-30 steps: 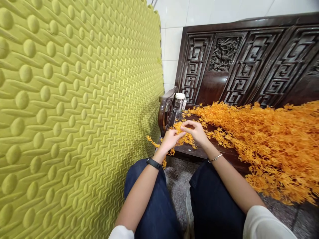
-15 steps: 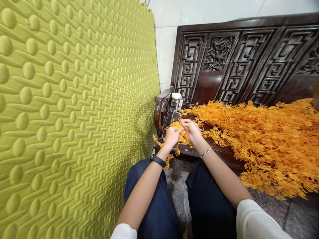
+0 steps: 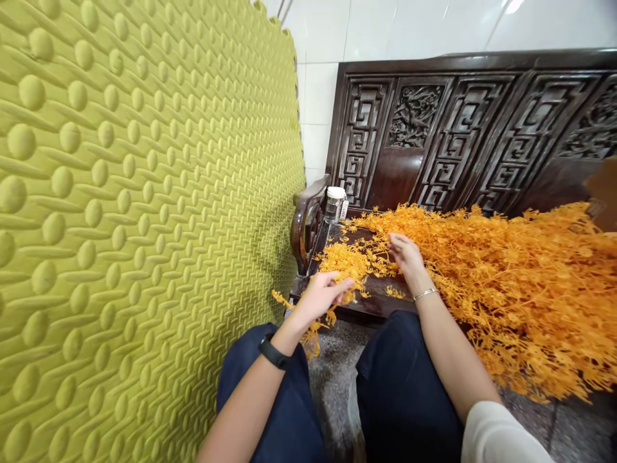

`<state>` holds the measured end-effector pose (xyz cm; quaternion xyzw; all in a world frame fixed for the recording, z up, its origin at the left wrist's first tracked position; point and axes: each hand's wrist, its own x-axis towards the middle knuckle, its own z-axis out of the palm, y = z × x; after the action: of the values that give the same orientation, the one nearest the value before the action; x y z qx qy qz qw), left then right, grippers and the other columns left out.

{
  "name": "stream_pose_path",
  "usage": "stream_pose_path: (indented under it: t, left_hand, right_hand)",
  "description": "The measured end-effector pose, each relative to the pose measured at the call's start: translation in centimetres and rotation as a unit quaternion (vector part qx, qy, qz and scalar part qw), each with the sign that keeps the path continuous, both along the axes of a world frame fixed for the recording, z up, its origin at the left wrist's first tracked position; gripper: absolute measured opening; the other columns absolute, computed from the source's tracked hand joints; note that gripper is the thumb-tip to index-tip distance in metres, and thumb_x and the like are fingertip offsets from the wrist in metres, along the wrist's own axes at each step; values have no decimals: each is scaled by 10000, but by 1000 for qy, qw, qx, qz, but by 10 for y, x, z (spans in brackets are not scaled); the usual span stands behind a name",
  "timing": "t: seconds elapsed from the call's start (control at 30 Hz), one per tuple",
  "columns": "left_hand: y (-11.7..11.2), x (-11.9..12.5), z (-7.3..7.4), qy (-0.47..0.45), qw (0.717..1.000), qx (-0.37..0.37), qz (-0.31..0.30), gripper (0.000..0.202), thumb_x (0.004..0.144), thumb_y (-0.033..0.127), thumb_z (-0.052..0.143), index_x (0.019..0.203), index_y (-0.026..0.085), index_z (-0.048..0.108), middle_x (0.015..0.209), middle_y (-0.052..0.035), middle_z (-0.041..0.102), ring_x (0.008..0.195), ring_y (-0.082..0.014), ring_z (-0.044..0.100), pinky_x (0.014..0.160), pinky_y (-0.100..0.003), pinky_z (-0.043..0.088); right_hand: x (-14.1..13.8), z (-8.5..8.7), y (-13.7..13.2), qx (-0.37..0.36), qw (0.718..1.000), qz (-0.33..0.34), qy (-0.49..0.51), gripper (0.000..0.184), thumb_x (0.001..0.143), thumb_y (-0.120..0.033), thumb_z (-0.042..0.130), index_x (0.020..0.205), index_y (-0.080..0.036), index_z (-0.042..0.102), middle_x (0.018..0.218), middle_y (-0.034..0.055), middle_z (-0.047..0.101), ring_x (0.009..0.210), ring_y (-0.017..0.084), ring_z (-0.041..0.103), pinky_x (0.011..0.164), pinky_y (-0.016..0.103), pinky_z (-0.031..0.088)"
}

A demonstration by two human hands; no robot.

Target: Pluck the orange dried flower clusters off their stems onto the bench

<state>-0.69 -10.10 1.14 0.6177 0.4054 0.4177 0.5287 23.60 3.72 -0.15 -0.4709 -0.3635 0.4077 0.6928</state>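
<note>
My left hand (image 3: 325, 294) is closed around stems of an orange leafy sprig (image 3: 313, 335), which dangles below it off the front of the bench. Just beyond its fingers lies a small heap of orange sprigs (image 3: 347, 257) on the dark wooden seat. My right hand (image 3: 409, 258) is apart from the left, over the seat at the left end of a large orange bundle of feathery foliage (image 3: 525, 283). Its fingers are curled inward; what they pinch, if anything, is too small to make out.
A clear jar with a white lid (image 3: 335, 204) stands by the armrest (image 3: 303, 222) of the carved wooden bench (image 3: 402, 167). A yellow-green foam mat (image 3: 144, 225) rises upright along the left. Something brown (image 3: 602, 193) sits behind the bundle at right.
My hands were together over the small heap and have parted. The left has moved nearer and slightly left, the right over to the right by the large bundle. The view has shifted slightly.
</note>
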Motion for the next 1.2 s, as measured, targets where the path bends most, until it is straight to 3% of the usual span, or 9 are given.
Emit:
stream_pose_path:
  t: [0.07,0.17,0.37,0.57,0.67,0.73,0.83,1.0,1.2]
  left_hand:
    - [1,-8,6,-45,998,-18,28,366,660,481,656,622,149,507,482,48,489,383,-36,325,417,-202,208]
    - [3,-14,12,-76,994,-37,63,338,638,413,705,763,133,565,535,44,529,377,-14,285,399,-186,172]
    - [8,-14,10,-78,995,-37,52,373,660,368,709,933,141,596,576,46,549,392,-4,268,399,-173,174]
    - [16,-11,-2,-1,997,-7,75,414,661,360,695,992,138,583,584,31,574,392,-40,356,397,-182,264]
    - [19,-8,-10,61,996,23,57,361,674,353,674,956,145,587,620,24,583,407,-69,438,424,-203,332]
    - [22,-6,-15,82,995,29,49,295,709,360,629,910,148,586,623,23,582,403,-79,455,436,-215,351]
    - [25,-5,-17,96,992,45,73,245,763,399,554,749,155,558,560,30,554,396,-77,432,445,-215,331]
    - [31,-7,-18,114,984,90,105,325,799,419,492,592,172,455,433,54,431,424,-81,387,484,-214,292]
    - [32,-2,-22,139,979,103,111,329,770,390,533,559,169,413,474,70,307,457,-66,279,475,-219,199]
  right_hand:
    - [-4,-10,3,13,998,33,-47,304,488,-285,793,680,-173,584,638,-5,610,605,121,561,627,273,451]
    - [-22,-21,10,47,984,76,-153,322,524,-344,782,733,-188,593,704,10,634,693,156,606,741,327,485]
    - [-38,-31,22,31,940,155,-303,460,581,-317,744,1012,-219,616,1179,81,600,1021,240,583,915,428,442]
    - [-56,2,-29,89,923,253,-277,296,772,-437,593,953,-216,668,1069,79,657,989,220,608,879,404,466]
    - [-74,16,-64,152,867,353,-317,284,783,-441,600,965,-238,679,1100,63,645,1041,205,585,888,367,460]
    - [-83,17,-77,182,845,347,-364,240,734,-410,669,885,-227,702,1087,64,645,1038,207,579,909,363,439]
    - [-88,12,-77,203,868,276,-360,216,739,-412,665,733,-200,703,949,69,677,922,200,608,875,359,441]
    - [-79,4,-60,135,924,197,-299,311,703,-485,661,660,-177,676,639,32,641,602,154,557,617,302,444]
    - [-80,2,-56,125,955,159,-218,264,676,-448,683,637,-187,690,708,36,655,671,149,547,651,292,426]
